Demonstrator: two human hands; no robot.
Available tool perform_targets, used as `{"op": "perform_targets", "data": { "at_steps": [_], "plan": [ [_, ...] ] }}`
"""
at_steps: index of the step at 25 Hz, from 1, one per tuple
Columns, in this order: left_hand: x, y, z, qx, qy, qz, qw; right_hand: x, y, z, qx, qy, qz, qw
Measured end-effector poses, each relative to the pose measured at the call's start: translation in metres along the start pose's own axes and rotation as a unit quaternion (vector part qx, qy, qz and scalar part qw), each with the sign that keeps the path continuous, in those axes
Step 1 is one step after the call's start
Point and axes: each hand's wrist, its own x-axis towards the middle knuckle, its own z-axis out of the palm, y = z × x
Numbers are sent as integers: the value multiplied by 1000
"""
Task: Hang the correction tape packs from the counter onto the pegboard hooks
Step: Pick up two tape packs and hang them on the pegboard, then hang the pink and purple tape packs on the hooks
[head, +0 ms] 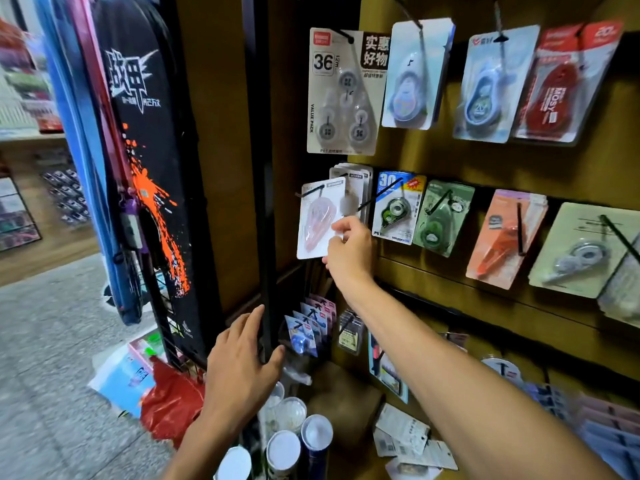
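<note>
A white-carded correction tape pack (317, 220) with a pale pink dispenser under a clear blister is pinched at its lower right edge by the right hand (349, 252). The pack is held tilted, its top hole threaded on a black hook (308, 192) of the pegboard (450, 157), just left of a stack of similar packs. The left hand (242, 365) is seen well below the pack, fingers straight and spread, resting against a black post (266, 237). Loose packs (405, 433) are seen on the tabletop (346, 393), below the right forearm.
</note>
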Motion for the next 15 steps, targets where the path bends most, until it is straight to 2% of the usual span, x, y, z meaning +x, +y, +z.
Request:
{"op": "perform_targets", "data": {
  "at_steps": [3,6,8,10,15],
  "plan": [
    [3,-1,5,-8,0,3,1000,30,0,4,69,-9,84,994],
    [4,-3,9,-11,-2,9,1000,52,0,0,176,-76,181,965],
    [1,-2,12,-11,-8,11,1000,54,6,-10,218,-80,216,949],
    [-6,5,16,-21,-18,12,1000,43,18,-27,221,-71,240,943],
    [-49,34,41,-68,-65,35,995,-47,78,-85,142,-57,219,964]
  ]
}}
